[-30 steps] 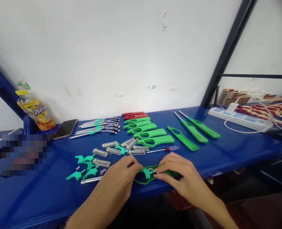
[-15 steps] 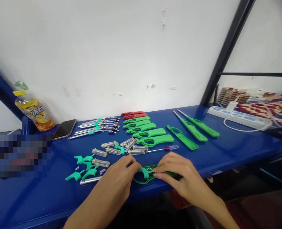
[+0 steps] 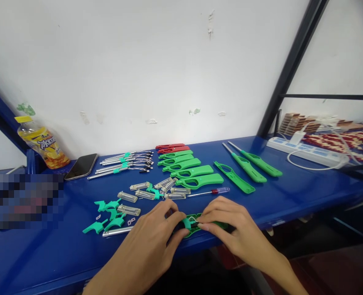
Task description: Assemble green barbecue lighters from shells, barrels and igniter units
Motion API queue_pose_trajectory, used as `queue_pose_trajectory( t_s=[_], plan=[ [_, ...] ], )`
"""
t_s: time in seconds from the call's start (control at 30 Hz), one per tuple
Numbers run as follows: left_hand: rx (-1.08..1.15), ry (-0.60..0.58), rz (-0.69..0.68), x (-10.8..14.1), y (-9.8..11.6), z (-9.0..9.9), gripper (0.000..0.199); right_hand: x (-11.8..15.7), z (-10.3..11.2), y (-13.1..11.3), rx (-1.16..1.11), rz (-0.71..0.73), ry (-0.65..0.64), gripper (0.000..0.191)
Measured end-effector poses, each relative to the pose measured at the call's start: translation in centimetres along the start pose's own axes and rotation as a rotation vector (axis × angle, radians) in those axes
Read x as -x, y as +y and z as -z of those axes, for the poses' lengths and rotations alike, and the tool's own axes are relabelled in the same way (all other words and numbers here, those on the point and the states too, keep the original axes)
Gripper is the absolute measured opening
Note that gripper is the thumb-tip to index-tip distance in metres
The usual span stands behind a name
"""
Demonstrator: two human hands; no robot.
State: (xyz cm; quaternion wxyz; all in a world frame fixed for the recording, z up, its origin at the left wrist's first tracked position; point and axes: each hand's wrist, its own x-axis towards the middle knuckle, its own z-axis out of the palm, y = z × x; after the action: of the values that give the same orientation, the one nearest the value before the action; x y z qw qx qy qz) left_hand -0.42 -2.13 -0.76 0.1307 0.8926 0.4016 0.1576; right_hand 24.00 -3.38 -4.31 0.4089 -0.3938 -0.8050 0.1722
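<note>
1. My left hand [image 3: 157, 233] pinches the green lighter shell [image 3: 195, 232] and its teal trigger [image 3: 187, 223], near the table [image 3: 267, 196] edge.
2. Right hand [image 3: 229, 221]: fingertips narrow by the wire [image 3: 193, 217], hold unclear.
3. Seating parts, I judge; next calls for steadiness.

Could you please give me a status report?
Left hand at teal piece; right hand at white wire; green casing open between them; screwdriver beyond, clear of both hands.

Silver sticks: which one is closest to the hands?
The silver stick poking out left of the left hand. The other silver sticks are farther back, bunched beside the phone or sticking out of two green lighters.
</note>
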Motion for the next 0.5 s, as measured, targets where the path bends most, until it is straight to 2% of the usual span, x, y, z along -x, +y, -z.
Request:
queue_pose_trajectory(
  t_s=[0.5],
  plan=[
    [-0.025,0.066,-0.044,0.2,-0.33,-0.65,0.017,0.09,-0.29,0.37,-0.048,-0.036,0.016,0.006]
  ],
)
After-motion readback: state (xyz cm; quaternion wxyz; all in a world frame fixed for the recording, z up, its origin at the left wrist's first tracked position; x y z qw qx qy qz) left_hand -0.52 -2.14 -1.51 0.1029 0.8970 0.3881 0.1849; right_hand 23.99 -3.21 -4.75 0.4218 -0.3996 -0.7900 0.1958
